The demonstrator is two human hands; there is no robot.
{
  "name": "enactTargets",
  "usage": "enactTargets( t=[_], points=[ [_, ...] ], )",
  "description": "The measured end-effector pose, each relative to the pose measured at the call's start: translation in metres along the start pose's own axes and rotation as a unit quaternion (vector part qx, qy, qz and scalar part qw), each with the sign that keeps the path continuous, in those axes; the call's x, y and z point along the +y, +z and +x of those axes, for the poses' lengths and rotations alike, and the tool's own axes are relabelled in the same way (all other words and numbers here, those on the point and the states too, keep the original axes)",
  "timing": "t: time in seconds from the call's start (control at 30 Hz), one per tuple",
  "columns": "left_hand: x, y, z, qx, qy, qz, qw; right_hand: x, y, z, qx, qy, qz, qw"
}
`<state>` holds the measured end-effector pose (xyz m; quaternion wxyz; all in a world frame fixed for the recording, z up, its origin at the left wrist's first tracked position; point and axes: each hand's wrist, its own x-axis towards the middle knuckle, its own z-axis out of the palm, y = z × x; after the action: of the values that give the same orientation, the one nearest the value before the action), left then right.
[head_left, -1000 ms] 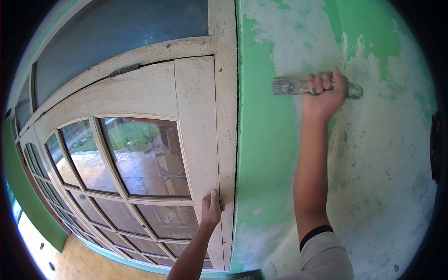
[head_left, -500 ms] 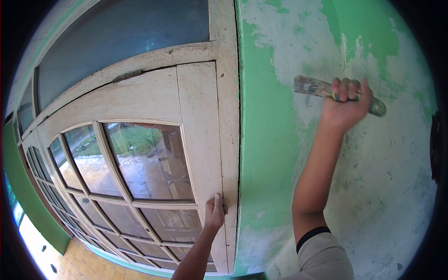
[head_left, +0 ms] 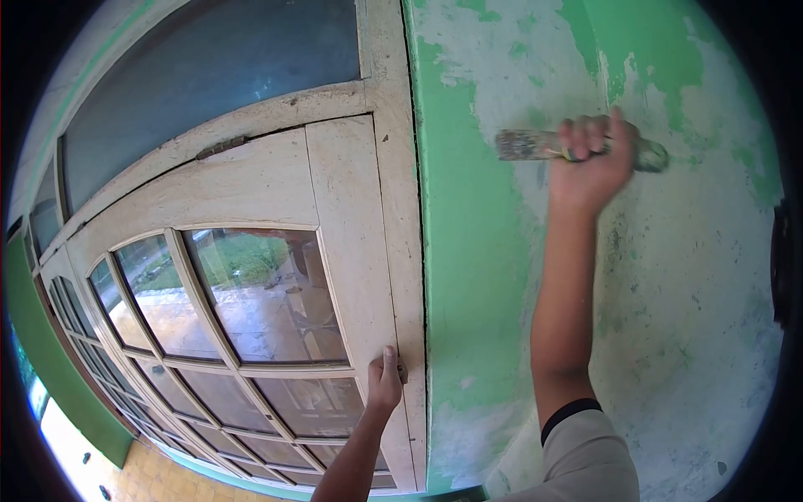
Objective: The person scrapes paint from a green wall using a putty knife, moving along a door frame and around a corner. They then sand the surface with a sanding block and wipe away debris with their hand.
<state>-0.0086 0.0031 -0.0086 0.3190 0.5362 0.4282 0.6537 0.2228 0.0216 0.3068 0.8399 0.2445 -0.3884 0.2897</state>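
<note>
My right hand is wrapped round the handle of a paint scraper, raised in front of the wall. Its flat blade, blotched with white and dark residue, points left, and the rounded greenish handle end sticks out on the right. The blade lies over the border between green paint and a bare whitish patch; whether it touches cannot be made out. Lower down, my left hand is closed, thumb up, on what looks like a small dark door handle at the right edge of the glazed wooden door.
The wall on the right is patchy, with peeled green paint and pale plaster. A dark round-edged object stands at the far right. Above the door is a dark glass pane. Yellowish tiled floor shows at lower left, by a green pillar.
My right hand and the scraper have shifted left and slightly up across the wall, and the blade is now nearly level. My left hand stays on the door; the view has turned slightly.
</note>
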Motion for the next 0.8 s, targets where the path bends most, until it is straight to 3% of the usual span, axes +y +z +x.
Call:
enactTargets(
  t=[0.07, 0.13, 0.2, 0.3, 0.4, 0.47, 0.5, 0.57, 0.73, 0.8],
  points=[
    [0.0, 0.0, 0.001, 0.002, -0.007, -0.005, 1.0, 0.0, 0.001, 0.001, -0.001, -0.031, 0.048, 0.998],
    [0.003, 0.001, -0.001, 0.001, 0.0, 0.0, 1.0, 0.017, 0.008, -0.004, 0.078, 0.036, -0.01, 0.996],
    [0.002, 0.001, -0.002, 0.002, -0.003, -0.002, 1.0, 0.013, 0.013, -0.005, 0.045, -0.002, -0.08, 0.996],
    [0.0, 0.004, 0.0, 0.005, 0.013, 0.009, 1.0, 0.003, 0.015, 0.009, 0.023, 0.007, -0.047, 0.999],
    [-0.002, 0.004, 0.002, 0.008, 0.031, 0.024, 0.999, 0.002, 0.018, 0.029, 0.0, -0.052, 0.049, 0.997],
    [-0.003, 0.004, 0.0, 0.009, 0.03, 0.024, 0.999, 0.022, 0.032, 0.031, 0.116, -0.015, -0.002, 0.993],
    [-0.003, 0.004, 0.0, 0.009, 0.033, 0.026, 0.999, 0.029, 0.038, 0.032, 0.115, -0.014, 0.0, 0.993],
    [-0.003, 0.002, 0.001, 0.011, 0.038, 0.031, 0.999, 0.038, 0.045, 0.03, -0.004, 0.027, -0.015, 1.0],
    [-0.001, 0.002, 0.0, 0.004, 0.026, 0.022, 0.999, 0.016, 0.045, 0.05, -0.008, -0.073, 0.054, 0.996],
    [0.0, -0.001, -0.002, -0.004, 0.004, 0.009, 1.0, 0.036, 0.051, 0.046, -0.015, -0.05, -0.054, 0.997]
  ],
)
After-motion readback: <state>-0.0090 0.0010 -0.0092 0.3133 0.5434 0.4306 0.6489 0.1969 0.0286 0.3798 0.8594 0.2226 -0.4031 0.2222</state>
